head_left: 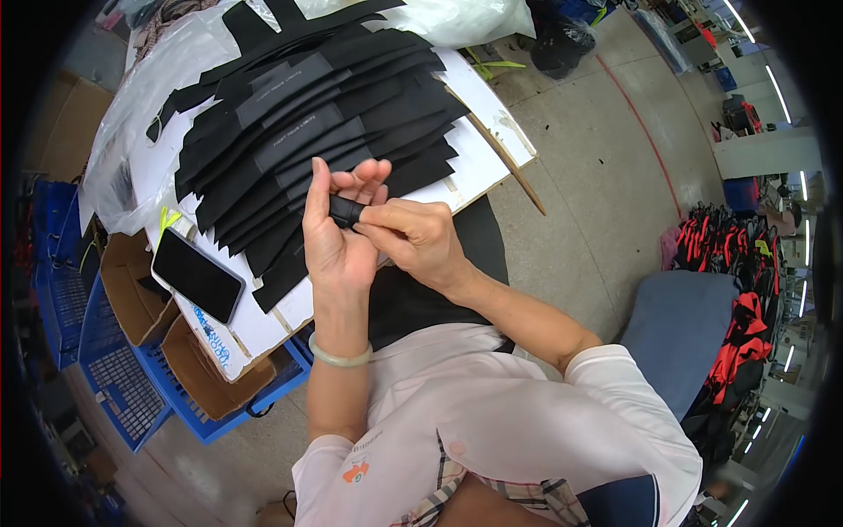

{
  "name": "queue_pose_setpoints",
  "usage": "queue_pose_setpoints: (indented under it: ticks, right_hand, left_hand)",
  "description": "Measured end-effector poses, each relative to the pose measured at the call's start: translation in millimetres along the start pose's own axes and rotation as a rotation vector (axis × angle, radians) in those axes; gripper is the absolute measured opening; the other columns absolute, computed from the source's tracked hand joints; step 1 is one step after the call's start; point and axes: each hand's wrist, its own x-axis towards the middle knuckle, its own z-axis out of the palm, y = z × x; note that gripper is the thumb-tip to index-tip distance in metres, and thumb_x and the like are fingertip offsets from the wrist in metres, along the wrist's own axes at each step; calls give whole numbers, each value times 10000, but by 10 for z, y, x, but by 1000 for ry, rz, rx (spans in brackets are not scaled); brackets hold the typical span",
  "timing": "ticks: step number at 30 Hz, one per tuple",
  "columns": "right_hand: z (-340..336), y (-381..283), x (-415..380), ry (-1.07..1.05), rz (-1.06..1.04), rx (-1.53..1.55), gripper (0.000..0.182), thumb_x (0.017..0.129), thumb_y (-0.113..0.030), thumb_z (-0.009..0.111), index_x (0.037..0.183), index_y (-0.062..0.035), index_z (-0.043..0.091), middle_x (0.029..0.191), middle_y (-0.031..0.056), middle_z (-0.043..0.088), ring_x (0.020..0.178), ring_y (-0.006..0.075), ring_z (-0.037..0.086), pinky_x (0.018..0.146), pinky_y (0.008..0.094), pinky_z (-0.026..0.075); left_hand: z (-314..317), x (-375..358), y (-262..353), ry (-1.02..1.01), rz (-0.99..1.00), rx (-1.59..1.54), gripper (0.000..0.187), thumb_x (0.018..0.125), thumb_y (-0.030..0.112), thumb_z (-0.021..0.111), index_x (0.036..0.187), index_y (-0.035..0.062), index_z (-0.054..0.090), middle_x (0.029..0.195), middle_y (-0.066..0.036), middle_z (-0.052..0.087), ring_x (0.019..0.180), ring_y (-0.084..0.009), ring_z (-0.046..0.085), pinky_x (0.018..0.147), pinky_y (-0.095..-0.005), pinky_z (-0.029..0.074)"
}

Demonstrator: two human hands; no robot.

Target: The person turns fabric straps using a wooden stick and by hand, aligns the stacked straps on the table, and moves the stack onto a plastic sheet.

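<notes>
A small black cylinder-shaped thing point(345, 212) is held between my two hands, above the near edge of a stack of black fabric pieces point(325, 105). My left hand point(338, 250) is palm up, thumb raised and fingers curled round the far side of the cylinder. From the right, the thumb and fingertips of my right hand point(420, 235) pinch its near end. What exactly the cylinder is, I cannot make out. Grey printed patches point(312, 136) run across the fanned-out fabric pieces, which lie on a white board point(483, 132).
A black-screened phone point(198, 275) lies at the board's left edge. Clear plastic sheeting point(123, 167) drapes behind it. Below stand cardboard boxes point(195, 373) and a blue crate point(224, 425). A wooden stick point(507, 162) juts past the right edge. Red and black goods point(729, 250) are piled at right.
</notes>
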Motion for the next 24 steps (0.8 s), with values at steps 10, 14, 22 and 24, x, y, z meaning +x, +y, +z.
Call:
queue_pose_setpoints:
  ticks: [10, 14, 22, 24]
  right_hand:
    - [-131, 29, -74, -301, -99, -236, 257, 798, -54, 597, 1043, -102, 657, 643, 107, 625, 516, 274, 627, 440, 356, 479]
    - [-197, 92, -70, -420, -115, -466, 252, 750, -53, 600, 1002, -57, 620, 700, 117, 639, 551, 289, 637, 418, 388, 454]
    - [-203, -32, 52, -441, -87, -394, 159, 736, -67, 604, 886, -22, 585, 648, 148, 620, 559, 339, 624, 457, 427, 478]
    - [-246, -23, -92, -379, -100, -384, 205, 727, -36, 571, 932, -43, 580, 539, 133, 591, 482, 337, 606, 444, 434, 487]
  left_hand:
    - [-156, 37, -30, -85, -34, 167, 421, 963, 270, 520, 580, 95, 511, 681, -168, 651, 1004, -377, 628, 929, -415, 455]
    - [-253, 153, -177, -121, -175, 184, 405, 941, 211, 539, 554, 98, 501, 734, -193, 668, 1108, -349, 585, 971, -413, 446]
    - [188, -52, 103, 32, -68, 110, 388, 969, 301, 527, 644, 89, 523, 813, -188, 681, 933, -300, 642, 971, -400, 445]
    - [31, 31, -4, -179, -48, 147, 409, 970, 284, 526, 606, 112, 454, 575, -124, 561, 785, -279, 648, 963, -412, 441]
